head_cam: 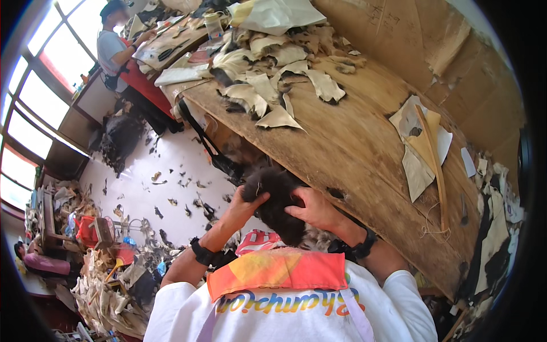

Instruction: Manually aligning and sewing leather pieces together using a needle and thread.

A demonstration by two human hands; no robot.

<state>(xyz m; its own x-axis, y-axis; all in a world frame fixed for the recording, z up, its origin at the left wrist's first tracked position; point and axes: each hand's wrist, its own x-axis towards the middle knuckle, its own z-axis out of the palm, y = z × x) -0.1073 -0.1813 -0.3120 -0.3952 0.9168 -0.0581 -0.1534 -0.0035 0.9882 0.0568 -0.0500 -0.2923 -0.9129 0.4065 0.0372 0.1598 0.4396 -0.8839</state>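
A dark brown-black piece of fur pelt (280, 205) hangs between my two hands, in front of my chest and beside the table's near edge. My left hand (252, 201) pinches its left side, thumb lying over the fur. On the other side, the fingers and thumb of my right hand (310, 207) grip the pelt's right edge. The lower end of the fur drops towards my orange apron bib (282, 271). Fingers behind the pelt are hidden.
Cut hide and fur pieces (273, 85) pile on the wooden table (350, 145). A curved wooden stick (436, 166) and paper patterns (416, 171) lie to the right. Fur scraps (188, 209) litter the floor. One person (124, 64) stands at the far table; another (47, 260) is lower left.
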